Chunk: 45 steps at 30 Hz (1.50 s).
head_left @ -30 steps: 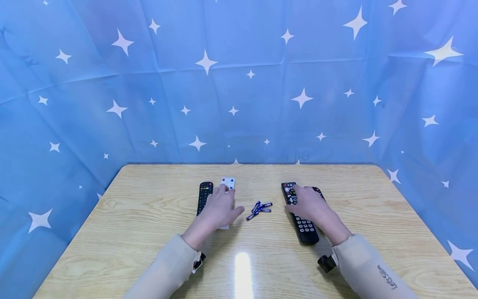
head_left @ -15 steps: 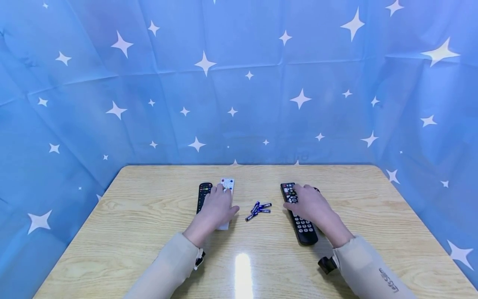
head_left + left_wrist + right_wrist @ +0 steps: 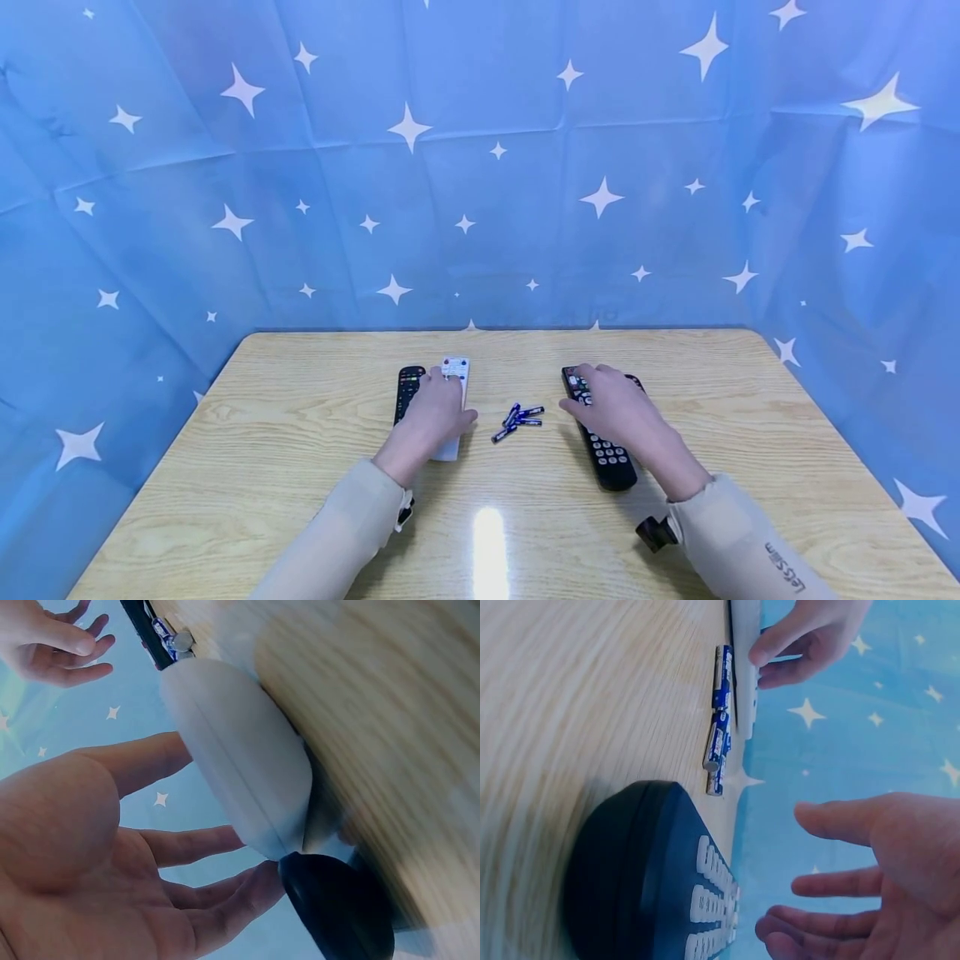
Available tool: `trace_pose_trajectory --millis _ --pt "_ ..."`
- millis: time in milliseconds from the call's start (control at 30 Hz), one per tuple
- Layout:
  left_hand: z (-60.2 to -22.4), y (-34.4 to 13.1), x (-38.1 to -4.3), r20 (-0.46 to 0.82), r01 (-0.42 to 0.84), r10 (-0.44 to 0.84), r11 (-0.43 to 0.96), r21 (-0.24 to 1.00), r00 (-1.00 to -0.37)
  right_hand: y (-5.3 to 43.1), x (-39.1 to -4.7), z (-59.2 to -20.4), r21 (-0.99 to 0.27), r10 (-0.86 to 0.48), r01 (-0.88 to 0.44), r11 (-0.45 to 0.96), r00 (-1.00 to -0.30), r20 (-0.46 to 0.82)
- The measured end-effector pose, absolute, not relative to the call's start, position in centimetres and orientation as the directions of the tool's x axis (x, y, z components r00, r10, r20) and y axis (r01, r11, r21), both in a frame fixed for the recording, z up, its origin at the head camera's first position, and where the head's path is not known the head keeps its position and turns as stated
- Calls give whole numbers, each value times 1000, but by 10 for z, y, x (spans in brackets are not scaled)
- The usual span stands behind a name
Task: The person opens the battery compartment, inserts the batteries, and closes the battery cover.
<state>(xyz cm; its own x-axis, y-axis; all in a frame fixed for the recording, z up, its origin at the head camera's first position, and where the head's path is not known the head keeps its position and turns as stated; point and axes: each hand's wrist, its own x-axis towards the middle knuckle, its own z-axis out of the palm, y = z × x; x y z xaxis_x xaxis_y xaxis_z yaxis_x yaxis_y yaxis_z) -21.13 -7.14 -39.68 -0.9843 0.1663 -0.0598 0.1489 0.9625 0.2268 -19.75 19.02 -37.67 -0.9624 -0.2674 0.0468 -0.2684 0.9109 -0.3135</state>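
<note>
My left hand [image 3: 433,414] lies over a white remote control [image 3: 447,450], its fingers and thumb extended. In the left wrist view the fingertips reach the white remote [image 3: 240,757]; whether they press on it I cannot tell. A slim black remote control [image 3: 409,385] lies just left of it, partly covered by the hand. My right hand [image 3: 622,410] is over a large black remote control [image 3: 615,471] with pale number keys, fingers loosely spread. In the right wrist view this hand [image 3: 900,877] stands apart from the remote's keys [image 3: 709,900]. Another black remote [image 3: 636,382] is mostly hidden beneath it.
Several blue batteries [image 3: 517,422] lie in a loose heap on the wooden table [image 3: 300,450] between the two hands. Behind the table's far edge hangs a blue curtain [image 3: 480,183] with white stars.
The left hand has shifted slightly left over the white remote. The right hand has drifted a little left and away from the person, above the large black remote. Remotes and batteries stay put.
</note>
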Motion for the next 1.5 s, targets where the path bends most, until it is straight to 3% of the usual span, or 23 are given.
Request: trace_pose_trajectory --millis 433,800,1267,1500 --pt "-399 -74 -215 -113 87 117 966 242 -987 186 -196 -377 -340 -329 -330 881 -942 64" --pt "-398 -74 -212 -162 53 118 932 359 -980 183 -193 -376 -344 -350 -353 870 -934 74" --pt "-383 -73 -207 -119 75 185 787 612 -976 179 -192 -378 -342 -367 -362 867 -929 54" --pt "-377 -72 -205 -111 83 205 750 657 -972 175 -191 -377 -354 -365 -356 865 -930 43"
